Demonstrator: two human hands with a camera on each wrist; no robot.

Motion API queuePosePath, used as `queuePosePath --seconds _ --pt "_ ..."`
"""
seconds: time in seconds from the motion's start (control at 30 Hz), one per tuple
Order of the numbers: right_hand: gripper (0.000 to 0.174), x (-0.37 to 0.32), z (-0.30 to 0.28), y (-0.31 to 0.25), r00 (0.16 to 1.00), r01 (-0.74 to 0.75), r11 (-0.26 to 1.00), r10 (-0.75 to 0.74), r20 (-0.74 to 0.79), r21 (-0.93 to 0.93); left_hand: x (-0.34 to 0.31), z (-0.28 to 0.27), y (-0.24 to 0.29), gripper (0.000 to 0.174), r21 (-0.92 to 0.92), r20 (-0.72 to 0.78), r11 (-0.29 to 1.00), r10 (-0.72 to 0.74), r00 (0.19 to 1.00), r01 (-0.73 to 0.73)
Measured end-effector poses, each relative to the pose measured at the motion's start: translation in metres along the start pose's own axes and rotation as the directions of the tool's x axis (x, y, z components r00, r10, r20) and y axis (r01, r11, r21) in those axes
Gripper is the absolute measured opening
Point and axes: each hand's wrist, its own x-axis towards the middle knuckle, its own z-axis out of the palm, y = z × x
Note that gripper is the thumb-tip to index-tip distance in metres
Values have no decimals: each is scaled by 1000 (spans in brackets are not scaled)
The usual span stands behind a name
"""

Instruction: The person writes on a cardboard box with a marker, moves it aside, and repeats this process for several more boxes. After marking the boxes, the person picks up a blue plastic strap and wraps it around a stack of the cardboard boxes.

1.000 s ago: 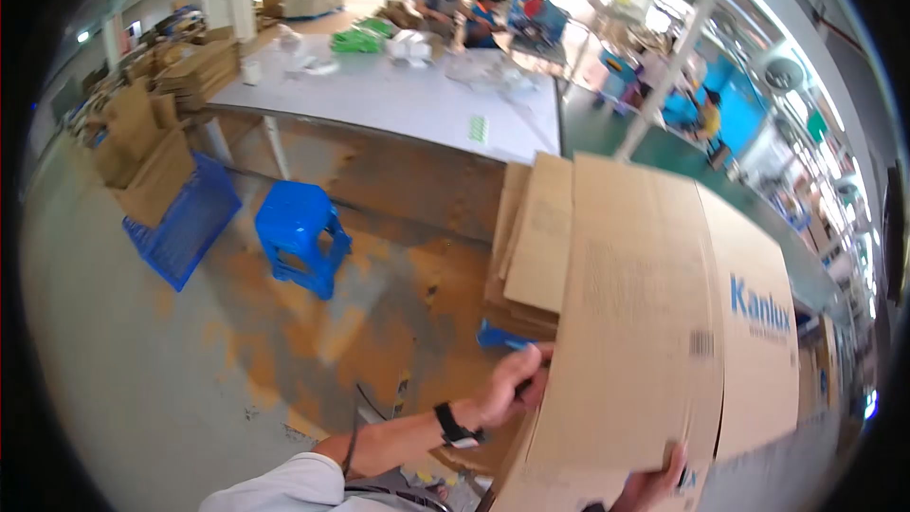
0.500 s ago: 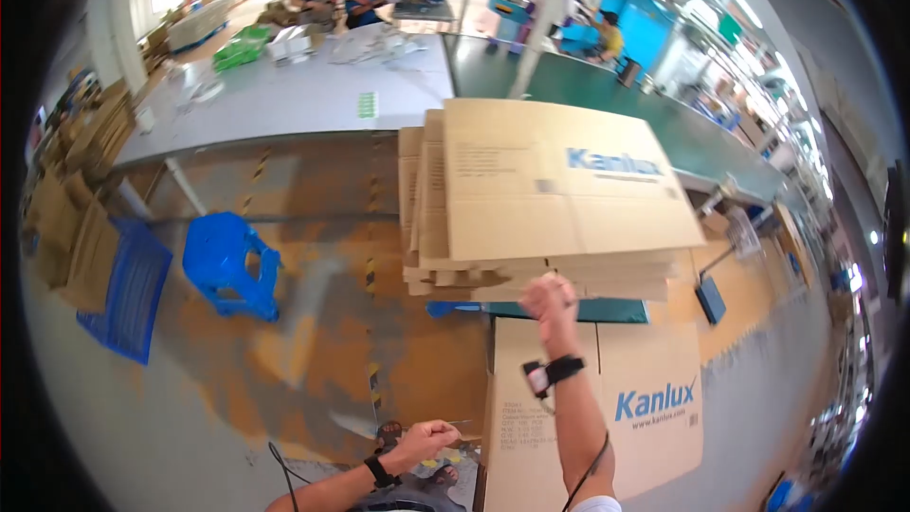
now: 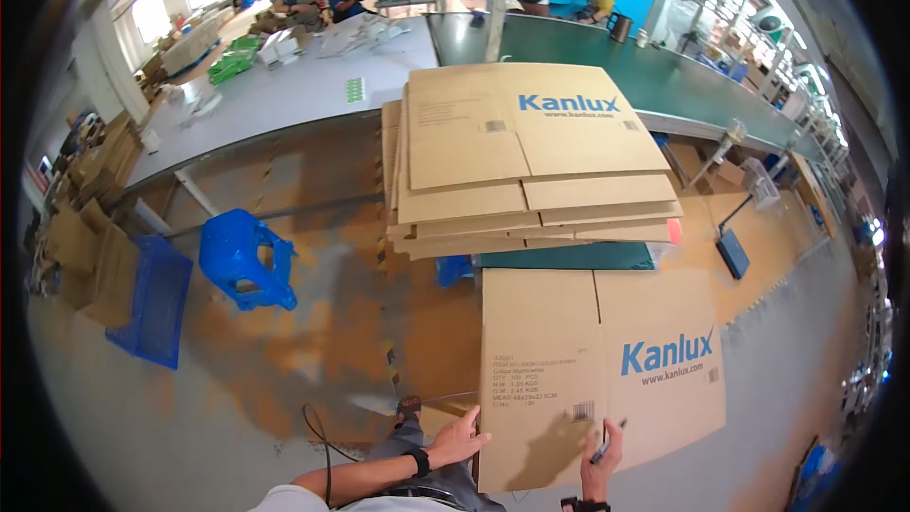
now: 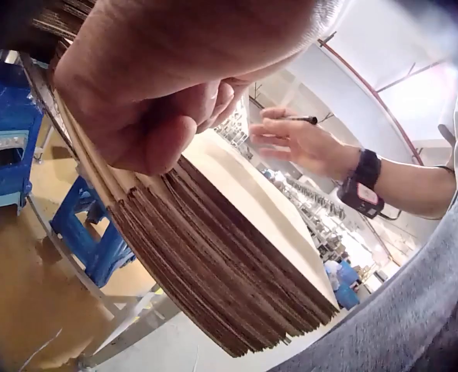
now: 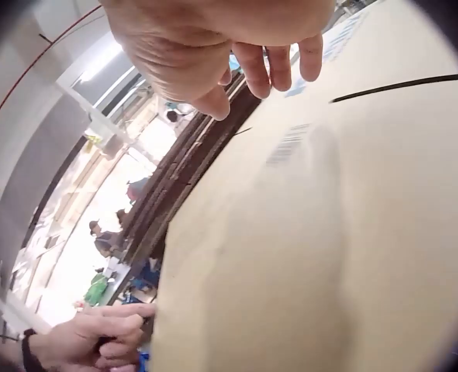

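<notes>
A flattened brown Kanlux carton (image 3: 550, 341) tops the near stack (image 4: 229, 271), whose layered edges show in the left wrist view. At its left edge is my left hand (image 3: 455, 441), fingers curled and fingertips right at the rim; I cannot tell whether they pinch it. My right hand (image 3: 599, 474) hovers over the carton's near part and holds a dark pen (image 3: 600, 453) between its fingers. In the right wrist view that hand (image 5: 244, 46) hangs over the printed barcode (image 5: 289, 145), its pen hidden. More flattened Kanlux cartons (image 3: 464, 133) lie piled just beyond.
A green surface (image 3: 569, 258) lies under the far pile. Behind are a white table (image 3: 284, 109) and a long green table (image 3: 569, 47). A blue stool (image 3: 237, 251) and a blue crate (image 3: 156, 308) stand left. People work at the back.
Both hands were at a raised carton; it went forward onto the far pile and now lies flat there. The right hand came back to the near stack, and the left reached its edge.
</notes>
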Motion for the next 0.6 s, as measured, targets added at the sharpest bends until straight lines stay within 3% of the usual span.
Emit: queuePosePath --seconds 0.1,0.2,0.23,0.3,0.33,0.37,0.4,0.43,0.47,0.53,0.6 --pt "39 -46 -20 45 998 -58 991 57 -19 -119 -14 7 15 81 -23 -14 998 -63 998 63" --pt "29 -62 -51 24 981 -193 957 185 -60 -217 -13 28 1 57 -300 -202 951 7 979 -68" --pt "32 -68 -52 31 956 -264 965 260 -134 -9 -2 31 -9 48 -397 -228 912 13 974 -105" --pt "43 -92 -48 69 855 -362 853 465 -231 377 14 43 -30 30 -586 -239 798 -10 971 -137" --pt "44 -106 -47 105 854 -364 874 451 -260 322 9 45 -27 20 -558 -284 822 -60 957 -114" --pt "43 -112 -50 108 792 -446 742 588 -166 500 12 38 -16 12 -525 -336 845 -95 937 -103" --pt "43 -102 -50 96 722 -489 568 689 -58 662 6 27 2 11 -637 -258 770 -159 953 -45" --pt "43 -103 -56 87 702 -506 541 711 -43 672 -8 17 20 10 -735 -179 678 -216 960 16" --pt "44 -98 -55 79 691 -511 512 723 -24 691 -16 12 26 9 -797 -132 604 -168 977 -3" --pt "44 -89 -50 69 655 -501 472 755 -39 726 -24 15 34 10 -853 -153 516 -105 983 -78" --pt "42 -96 -56 92 677 -468 457 735 -25 757 -30 20 33 18 -874 -165 460 20 986 -155"
